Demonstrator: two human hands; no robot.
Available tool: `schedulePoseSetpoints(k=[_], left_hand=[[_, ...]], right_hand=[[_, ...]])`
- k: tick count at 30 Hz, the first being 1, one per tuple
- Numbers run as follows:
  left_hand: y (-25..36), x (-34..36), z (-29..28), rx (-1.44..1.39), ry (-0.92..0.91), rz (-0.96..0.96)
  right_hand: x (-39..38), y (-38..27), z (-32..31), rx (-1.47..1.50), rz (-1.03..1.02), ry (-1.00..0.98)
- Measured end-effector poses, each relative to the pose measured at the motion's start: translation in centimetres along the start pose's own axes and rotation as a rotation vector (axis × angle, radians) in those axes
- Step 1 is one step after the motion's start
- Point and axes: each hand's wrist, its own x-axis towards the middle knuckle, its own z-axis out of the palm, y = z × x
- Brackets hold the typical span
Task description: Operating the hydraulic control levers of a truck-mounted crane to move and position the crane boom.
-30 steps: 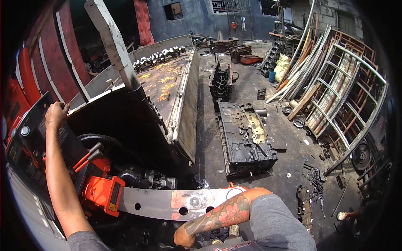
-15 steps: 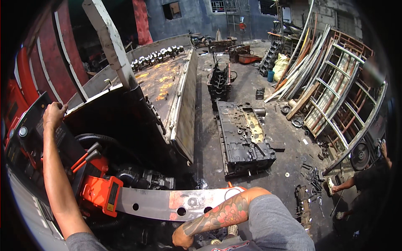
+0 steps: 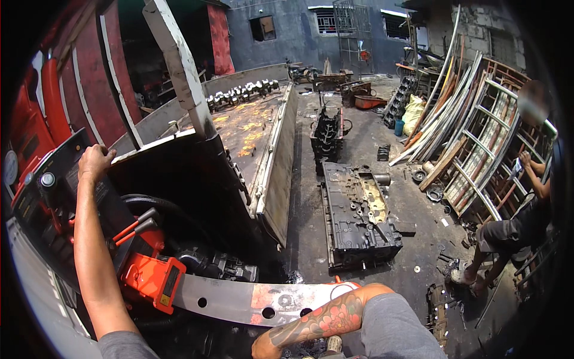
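Note:
My left hand (image 3: 95, 161) is closed, its fingers curled over at the upper edge of a black control panel (image 3: 60, 179); what they grip is hidden. Below that forearm, red levers with black grips (image 3: 145, 223) rise beside an orange metal housing (image 3: 160, 281). A curved grey steel beam with round holes (image 3: 230, 299) runs from the housing to the right. My right hand (image 3: 266, 347) hangs low past the beam's near edge, its forearm lying across the beam. The lower picture edge cuts off that hand, and its fingers are hidden.
A truck bed (image 3: 251, 128) with a crankshaft (image 3: 245, 93) on it stands ahead. On the floor lie an engine block (image 3: 359, 218), a second block (image 3: 327, 134) and scattered metal parts (image 3: 439, 311). Pipes and a metal frame (image 3: 484, 143) lean at right, near another person (image 3: 517, 221).
The view has swung a little up and left, so the scene sits lower and farther right. At right, the other person has risen from a low stance. My hands keep their places.

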Motion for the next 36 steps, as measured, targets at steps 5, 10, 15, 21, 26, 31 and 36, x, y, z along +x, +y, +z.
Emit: schedulePoseSetpoints(k=[5, 10, 15, 21, 26, 31, 36], left_hand=[[0.3, -0.4, -0.5, -0.019, -0.011, -0.024], [0.3, -0.4, -0.5, -0.009, -0.016, -0.015], [0.6, -0.5, -0.7, 0.022, -0.045, -0.047], [0.1, 0.2, -0.5, 0.041, -0.086, 0.0], [-0.3, 0.0, 0.1, 0.057, -0.018, -0.037], [-0.4, 0.0, 0.3, 0.019, -0.021, -0.038], [-0.2, -0.3, 0.3, 0.032, -0.013, -0.078]], right_hand=[[0.4, 0.4, 0.0, 0.325, -0.013, -0.223], [-0.6, -1.1, -0.5, 0.051, 0.097, -0.061], [-1.9, -3.2, -2.1, -0.032, 0.17, -0.069], [-2.5, -3.9, -2.5, -0.086, 0.237, -0.123], [-2.8, -3.9, -3.1, -0.095, 0.194, -0.285], [-3.2, -4.0, -3.3, -0.057, 0.21, -0.237], [-3.5, -4.2, -3.6, -0.026, 0.161, -0.222]])
